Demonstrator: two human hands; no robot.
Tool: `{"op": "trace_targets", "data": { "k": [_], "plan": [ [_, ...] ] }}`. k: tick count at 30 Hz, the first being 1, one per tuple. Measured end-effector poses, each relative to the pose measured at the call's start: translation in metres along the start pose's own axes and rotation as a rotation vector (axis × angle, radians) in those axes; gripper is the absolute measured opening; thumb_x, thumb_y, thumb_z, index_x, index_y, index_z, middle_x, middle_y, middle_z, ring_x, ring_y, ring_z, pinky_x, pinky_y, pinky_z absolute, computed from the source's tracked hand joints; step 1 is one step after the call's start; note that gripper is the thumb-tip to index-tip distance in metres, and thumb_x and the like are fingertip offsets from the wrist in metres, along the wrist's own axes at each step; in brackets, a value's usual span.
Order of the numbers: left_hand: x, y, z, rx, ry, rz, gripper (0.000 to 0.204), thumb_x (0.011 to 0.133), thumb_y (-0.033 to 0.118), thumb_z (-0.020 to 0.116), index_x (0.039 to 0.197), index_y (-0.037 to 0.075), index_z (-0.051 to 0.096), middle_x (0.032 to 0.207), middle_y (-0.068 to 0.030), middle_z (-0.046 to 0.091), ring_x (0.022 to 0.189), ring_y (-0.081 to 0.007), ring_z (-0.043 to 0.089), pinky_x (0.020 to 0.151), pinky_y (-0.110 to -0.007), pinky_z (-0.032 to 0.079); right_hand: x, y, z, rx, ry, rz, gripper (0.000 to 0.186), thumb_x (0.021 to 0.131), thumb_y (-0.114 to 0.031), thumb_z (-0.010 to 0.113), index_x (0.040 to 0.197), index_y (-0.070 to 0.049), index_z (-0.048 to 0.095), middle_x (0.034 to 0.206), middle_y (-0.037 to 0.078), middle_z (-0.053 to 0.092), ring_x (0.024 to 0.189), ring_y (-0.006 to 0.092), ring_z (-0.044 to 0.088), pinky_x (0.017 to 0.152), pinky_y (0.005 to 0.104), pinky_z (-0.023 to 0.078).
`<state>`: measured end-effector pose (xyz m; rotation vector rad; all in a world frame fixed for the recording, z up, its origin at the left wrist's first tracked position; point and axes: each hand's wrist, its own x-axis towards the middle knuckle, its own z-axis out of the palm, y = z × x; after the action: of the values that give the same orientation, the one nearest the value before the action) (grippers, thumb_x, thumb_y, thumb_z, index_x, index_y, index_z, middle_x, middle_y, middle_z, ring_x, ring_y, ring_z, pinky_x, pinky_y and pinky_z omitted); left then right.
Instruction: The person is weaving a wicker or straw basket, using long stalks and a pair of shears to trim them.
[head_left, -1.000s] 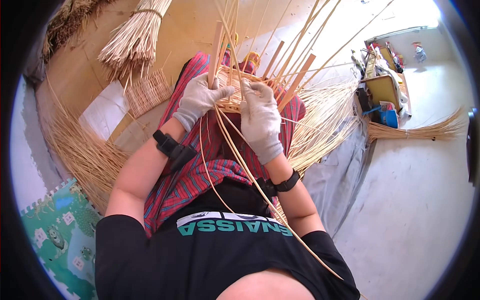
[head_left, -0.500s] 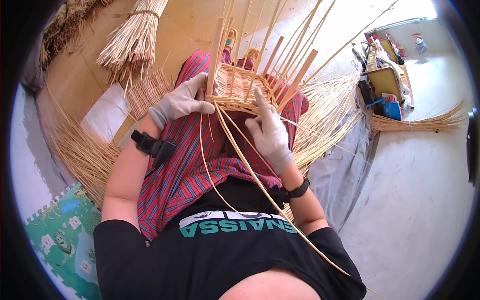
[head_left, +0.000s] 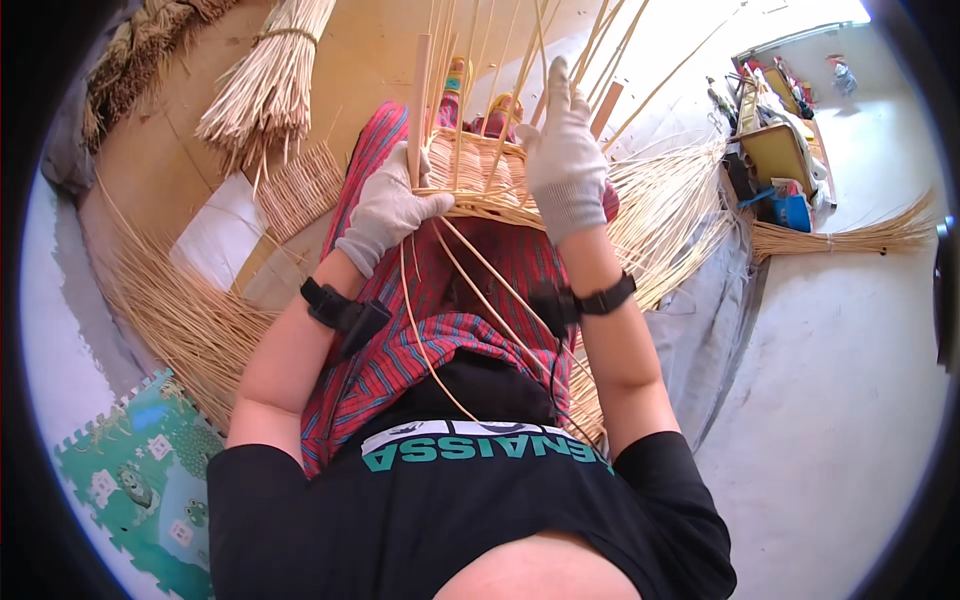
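A partly woven basket (head_left: 478, 165) of pale wicker rests over my lap, with flat wooden stakes and thin upright rods rising from its sides. My left hand (head_left: 393, 208), in a whitish knit glove, is closed on its near left corner, beside a tall flat stake (head_left: 420, 105). My right hand (head_left: 567, 165), gloved alike, is raised at the basket's right side among the rods. Its fingers point up and stand apart, and I see nothing held in them. Loose weaving strands (head_left: 480, 285) trail from the near rim towards my shirt.
A tied bundle of pale stalks (head_left: 265, 85) and a woven square panel (head_left: 300, 190) lie at the far left. Long loose strands (head_left: 670, 215) spread at my right, more (head_left: 190, 320) at my left. A cluttered shelf (head_left: 785, 150) stands against the right wall.
My right hand has risen from below the near rim to beside the upright rods on the right. The long strands in front of me have shifted. My left hand still grips the corner.
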<state>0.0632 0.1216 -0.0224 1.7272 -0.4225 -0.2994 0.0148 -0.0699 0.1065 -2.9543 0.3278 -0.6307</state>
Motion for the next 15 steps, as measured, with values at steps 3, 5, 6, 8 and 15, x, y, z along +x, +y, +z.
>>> {"op": "trace_targets", "data": {
  "k": [3,5,6,8,15],
  "plan": [
    [-0.002,0.004,-0.002,0.003,0.01,-0.072,0.048,0.073,0.012,0.091,0.101,0.012,0.052,0.088,0.0022,0.049,0.081,-0.0109,0.05,0.077,-0.029,0.05,0.012,-0.004,-0.001,0.14,-0.047,0.106,0.095,0.094,-0.018,0.072,0.166,-0.021,0.01,0.152,0.024,0.048,0.12,0.0422,0.064,0.093,0.0441,0.057],
    [-0.003,0.0,-0.005,0.006,0.004,-0.012,0.048,0.074,0.012,0.091,0.102,0.011,0.052,0.088,0.0023,0.049,0.081,-0.011,0.05,0.077,-0.029,0.049,0.002,-0.002,-0.011,0.198,-0.089,0.033,0.097,0.093,-0.015,0.071,0.166,-0.02,0.009,0.152,0.025,0.049,0.124,0.0419,0.063,0.096,0.0456,0.056],
    [-0.002,0.0,-0.004,0.005,-0.007,-0.013,0.048,0.074,0.012,0.091,0.102,0.011,0.052,0.088,0.0023,0.049,0.081,-0.011,0.05,0.077,-0.029,0.049,0.003,0.008,-0.017,0.22,-0.221,0.021,0.086,0.094,-0.013,0.069,0.165,-0.017,0.02,0.147,0.027,0.053,0.125,0.0423,0.062,0.097,0.0449,0.056],
    [-0.003,-0.001,-0.008,-0.022,-0.005,0.014,0.048,0.075,0.013,0.091,0.102,0.012,0.052,0.088,0.0028,0.048,0.08,-0.0106,0.049,0.077,-0.028,0.049,0.012,0.028,-0.026,0.277,-0.306,-0.066,0.08,0.094,-0.014,0.068,0.163,-0.015,0.027,0.144,0.027,0.056,0.125,0.0407,0.063,0.096,0.0446,0.056],
    [-0.002,-0.012,-0.005,-0.041,-0.038,-0.019,0.047,0.075,0.012,0.09,0.102,0.013,0.051,0.09,0.0031,0.046,0.083,-0.0101,0.047,0.078,-0.027,0.048,0.032,-0.008,-0.014,0.016,-0.334,0.171,0.085,0.092,-0.02,0.071,0.164,-0.017,0.025,0.134,0.025,0.06,0.123,0.0395,0.061,0.1,0.0456,0.052]
  ]
}}
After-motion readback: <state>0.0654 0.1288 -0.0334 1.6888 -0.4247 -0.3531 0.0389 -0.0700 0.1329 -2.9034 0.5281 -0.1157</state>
